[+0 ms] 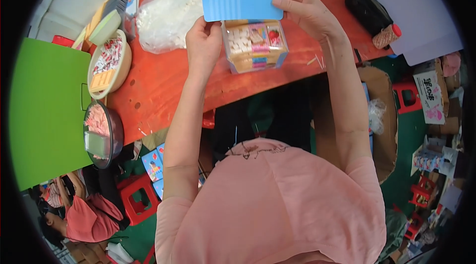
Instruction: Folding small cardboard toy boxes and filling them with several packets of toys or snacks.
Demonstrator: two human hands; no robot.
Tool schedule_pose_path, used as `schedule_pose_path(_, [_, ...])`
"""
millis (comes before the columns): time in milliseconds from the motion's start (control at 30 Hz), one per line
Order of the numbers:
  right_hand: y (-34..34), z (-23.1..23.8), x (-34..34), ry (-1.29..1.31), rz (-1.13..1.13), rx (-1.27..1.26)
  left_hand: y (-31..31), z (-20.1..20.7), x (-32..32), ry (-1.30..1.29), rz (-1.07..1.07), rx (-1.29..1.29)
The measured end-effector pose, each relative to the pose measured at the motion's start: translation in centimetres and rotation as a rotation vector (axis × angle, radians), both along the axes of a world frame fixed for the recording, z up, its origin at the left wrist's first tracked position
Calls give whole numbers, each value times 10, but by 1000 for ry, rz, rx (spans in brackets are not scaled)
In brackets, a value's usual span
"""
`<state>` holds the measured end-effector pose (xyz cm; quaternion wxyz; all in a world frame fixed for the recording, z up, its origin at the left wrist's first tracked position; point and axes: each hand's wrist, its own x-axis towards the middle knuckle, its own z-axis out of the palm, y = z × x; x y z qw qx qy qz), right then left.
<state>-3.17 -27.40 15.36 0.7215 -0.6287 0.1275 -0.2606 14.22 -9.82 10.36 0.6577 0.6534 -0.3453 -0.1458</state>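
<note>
A flat blue printed card point(243, 6) is held up between my two hands. My left hand point(204, 40) pinches its lower left corner, and my right hand point(305, 11) grips the right edge with the thumb across the front. Just below the card, a clear box point(258, 58) stands on the red table point(163, 90). White cubes and small printed packets with a strawberry picture show inside it. The card hides the far part of the box.
A large clear bag point(166, 23) of white pieces lies at the back. Left are a cream basin point(126, 58) of small packets and a dark bowl point(116, 132) of pink pieces. A black pouch point(367, 6) sits right; a cardboard box point(389, 150) stands below. Another person point(94, 217) sits lower left.
</note>
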Motion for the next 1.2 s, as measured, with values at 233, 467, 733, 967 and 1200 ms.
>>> schedule_pose_path(233, [9, -43, -31, 62, -59, 15, 18, -52, -18, -231, 44, -144])
schedule_pose_path(467, [29, -87, -23, -163, -82, 139, 23, -51, -19, -350, 17, -122])
schedule_pose_path(733, [27, -84, -38, 11, -4, -227, 36, -49, -13, -105, -146, -19])
schedule_pose_path(967, [18, -71, -38, 139, 78, -299, 53, -25, 2, 117, -419, -67])
schedule_pose_path(1200, [17, -58, -38, 197, 121, -310, 53, -26, 7, -24, -426, 102])
